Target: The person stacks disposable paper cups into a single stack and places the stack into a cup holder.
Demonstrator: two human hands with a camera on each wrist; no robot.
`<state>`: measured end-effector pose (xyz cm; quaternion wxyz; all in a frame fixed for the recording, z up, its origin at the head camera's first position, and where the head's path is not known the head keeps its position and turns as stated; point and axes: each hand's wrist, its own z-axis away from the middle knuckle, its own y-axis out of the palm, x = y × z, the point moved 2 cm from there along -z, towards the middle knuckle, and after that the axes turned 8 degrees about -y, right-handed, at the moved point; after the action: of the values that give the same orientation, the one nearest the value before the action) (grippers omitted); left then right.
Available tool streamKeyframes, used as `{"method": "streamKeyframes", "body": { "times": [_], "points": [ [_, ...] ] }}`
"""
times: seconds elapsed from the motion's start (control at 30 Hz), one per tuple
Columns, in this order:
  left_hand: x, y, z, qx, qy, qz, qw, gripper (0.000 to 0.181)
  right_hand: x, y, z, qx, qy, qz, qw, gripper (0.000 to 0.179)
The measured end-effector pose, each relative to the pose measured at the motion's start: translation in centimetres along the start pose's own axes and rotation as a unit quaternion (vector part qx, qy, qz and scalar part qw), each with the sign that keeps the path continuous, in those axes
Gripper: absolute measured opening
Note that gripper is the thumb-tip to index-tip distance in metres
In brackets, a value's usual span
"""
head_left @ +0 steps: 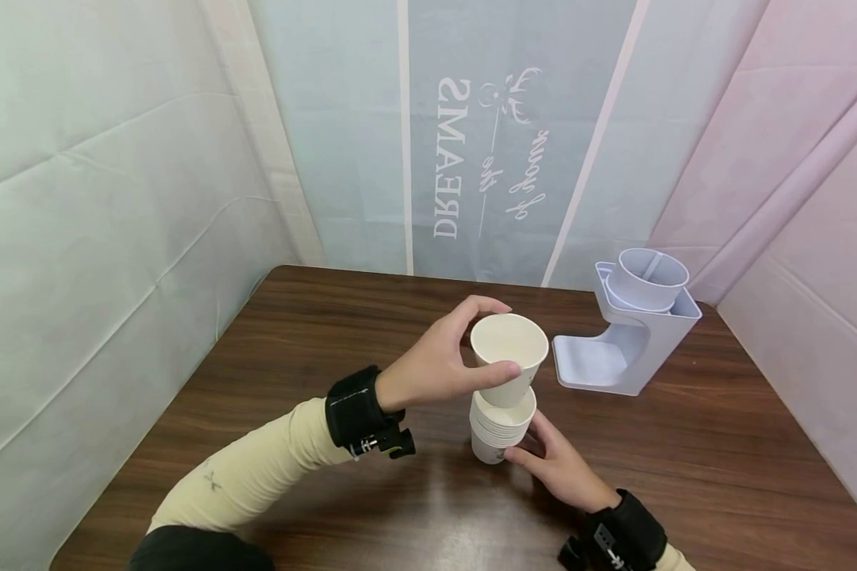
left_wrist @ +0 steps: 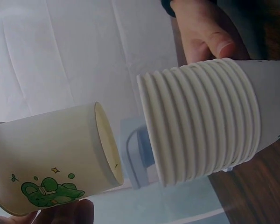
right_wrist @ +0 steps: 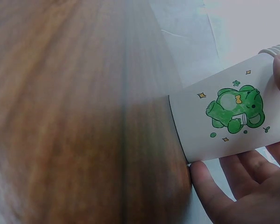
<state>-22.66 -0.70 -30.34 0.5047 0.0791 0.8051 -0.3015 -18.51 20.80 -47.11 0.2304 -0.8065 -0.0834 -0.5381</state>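
A single white paper cup (head_left: pixel 509 341) is gripped between the thumb and fingers of my left hand (head_left: pixel 436 357), its mouth facing up. Directly under it stands a stack of nested paper cups (head_left: pixel 498 432), whose rolled rims (left_wrist: pixel 200 121) show in the left wrist view. A gap separates the held cup's base from the stack's top rim in that view. Low on the stack, my right hand (head_left: pixel 560 468) holds it from the right side. A green bear print (right_wrist: pixel 235 109) shows on the stack's lower wall in the right wrist view.
Right of the cups, a pale plastic stand (head_left: pixel 657 349) with a flat base holds a round cup-shaped container (head_left: pixel 648 277) on top, with a thin strip inside it. Fabric hangs (head_left: pixel 357 159) behind and beside the brown wooden table (head_left: pixel 343 317).
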Motion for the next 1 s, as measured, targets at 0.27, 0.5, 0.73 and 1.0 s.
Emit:
{"method": "streamKeyframes", "body": {
  "times": [0.27,0.5,0.73,1.0],
  "points": [
    [1.3,1.1,-0.1,0.016,0.011,-0.03,0.9994,0.062,0.0,0.0,0.0,0.002,-0.005,0.0,1.0,0.07],
    [2.4,1.9,0.2,0.027,-0.004,-0.049,0.9984,0.063,0.2,0.0,0.0,0.005,0.004,-0.004,1.0,0.07],
    [3.5,2.6,0.7,0.034,-0.01,-0.044,0.9984,0.063,0.2,0.0,0.0,0.007,-0.003,-0.009,0.9999,0.069],
    [4.4,3.4,1.1,0.022,-0.01,-0.032,0.9992,0.065,0.2,0.0,0.2,0.009,-0.003,-0.009,0.9999,0.065]
  ]
}}
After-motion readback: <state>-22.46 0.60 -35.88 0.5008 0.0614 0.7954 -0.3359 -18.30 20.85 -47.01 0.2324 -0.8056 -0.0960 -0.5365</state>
